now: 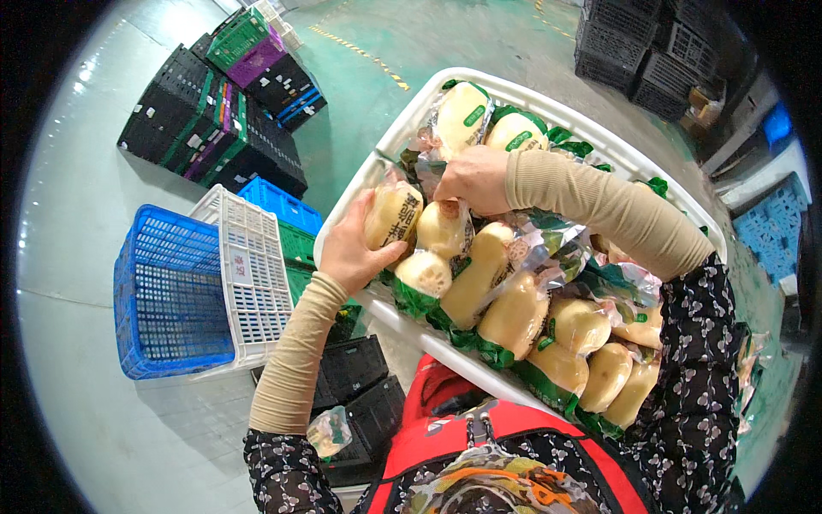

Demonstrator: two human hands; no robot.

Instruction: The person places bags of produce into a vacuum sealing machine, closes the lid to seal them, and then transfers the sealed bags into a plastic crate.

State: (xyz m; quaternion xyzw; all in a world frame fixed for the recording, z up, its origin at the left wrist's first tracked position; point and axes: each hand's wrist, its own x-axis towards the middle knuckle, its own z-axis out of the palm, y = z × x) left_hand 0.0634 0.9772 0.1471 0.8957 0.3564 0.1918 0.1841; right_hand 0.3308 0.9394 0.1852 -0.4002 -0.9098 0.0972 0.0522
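Observation:
A large white plastic tub [411,334] full of lotus roots in clear and green plastic bags stands before me. My left hand [352,247] is curled round a bagged lotus root [393,215] with dark printing, at the tub's left side. Just right of it, my right hand [475,180] has its fingers bent down onto the clear plastic film [429,170] at that bag's upper end; its fingertips are partly hidden. Below the right hand lies another bagged lotus root [443,228]. A root end with round holes [429,275] shows near the front rim.
On the left are a blue plastic crate [173,295] and a white crate [257,276]. Folded black crates [186,122] are stacked behind them. Black crates [350,372] with a bagged piece [329,432] stand low by my left arm. More dark crates [616,38] stand far right.

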